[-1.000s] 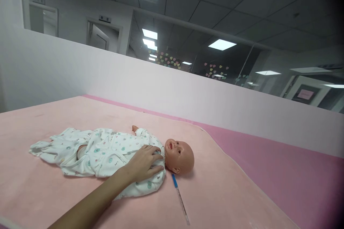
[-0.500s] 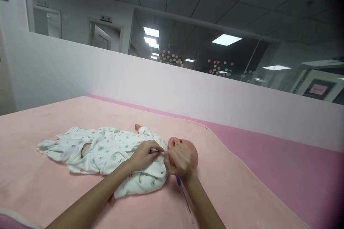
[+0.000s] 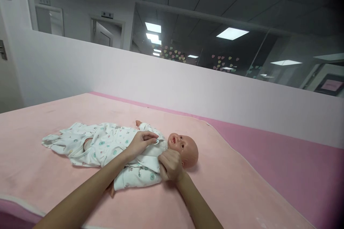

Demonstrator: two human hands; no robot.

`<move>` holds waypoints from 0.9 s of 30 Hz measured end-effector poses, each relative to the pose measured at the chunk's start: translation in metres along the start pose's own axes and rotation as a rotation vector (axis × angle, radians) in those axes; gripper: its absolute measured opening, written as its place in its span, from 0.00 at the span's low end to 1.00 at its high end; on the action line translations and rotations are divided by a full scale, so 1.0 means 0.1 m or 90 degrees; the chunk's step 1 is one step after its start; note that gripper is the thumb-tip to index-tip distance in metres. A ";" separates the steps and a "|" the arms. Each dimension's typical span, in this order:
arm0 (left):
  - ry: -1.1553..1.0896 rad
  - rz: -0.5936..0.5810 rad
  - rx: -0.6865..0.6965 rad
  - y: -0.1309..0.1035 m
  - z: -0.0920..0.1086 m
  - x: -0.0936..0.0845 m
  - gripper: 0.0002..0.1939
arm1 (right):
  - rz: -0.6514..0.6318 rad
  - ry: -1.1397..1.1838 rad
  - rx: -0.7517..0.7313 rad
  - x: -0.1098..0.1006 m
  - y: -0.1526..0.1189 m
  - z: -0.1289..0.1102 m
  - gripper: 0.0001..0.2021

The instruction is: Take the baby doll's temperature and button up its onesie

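Observation:
A baby doll [image 3: 185, 147] lies on its back on a pale pink blanket [image 3: 228, 182], head to the right. It wears a white printed romper [image 3: 107, 146] with its front partly spread apart at the chest. My left hand [image 3: 142, 141] pinches the romper's upper flap near the collar. My right hand [image 3: 170, 165] grips the lower flap of the romper by the doll's shoulder, just below its chin. My right forearm covers the spot where a thin blue-tipped stick lay before, so that stick is hidden.
The blanket covers a darker pink mat [image 3: 295, 164] that reaches a low white partition wall [image 3: 188, 86] behind. Beyond it are glass panes with heart stickers [image 3: 172, 53] and a door [image 3: 106, 35]. The blanket's near edge [image 3: 16, 200] shows at lower left.
My right hand came in and took hold of the romper's lower flap near the doll's neck. My left hand went from lying flat on the chest to pinching the upper flap, and the front has spread.

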State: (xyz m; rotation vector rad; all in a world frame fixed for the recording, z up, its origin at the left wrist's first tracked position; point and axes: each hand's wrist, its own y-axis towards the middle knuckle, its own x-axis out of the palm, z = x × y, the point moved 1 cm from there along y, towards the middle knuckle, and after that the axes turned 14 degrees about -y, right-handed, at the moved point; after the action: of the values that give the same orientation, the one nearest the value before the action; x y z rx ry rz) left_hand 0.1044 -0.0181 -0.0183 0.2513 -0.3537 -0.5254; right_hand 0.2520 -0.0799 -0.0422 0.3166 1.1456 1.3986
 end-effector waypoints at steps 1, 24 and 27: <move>-0.005 -0.002 -0.001 0.00 0.01 0.00 0.14 | 0.002 -0.008 -0.017 0.02 -0.02 -0.01 0.06; 0.018 -0.024 -0.006 -0.01 0.02 0.01 0.14 | -0.172 0.018 -0.129 -0.16 -0.08 0.11 0.05; 0.005 -0.022 -0.013 -0.02 0.03 0.01 0.14 | -0.168 0.022 -0.137 -0.17 -0.08 0.09 0.06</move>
State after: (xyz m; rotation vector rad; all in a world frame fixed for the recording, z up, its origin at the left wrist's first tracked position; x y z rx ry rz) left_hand 0.1037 -0.0205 -0.0161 0.2399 -0.3370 -0.5612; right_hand 0.2677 -0.0923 -0.0370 -0.0124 1.0135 1.2810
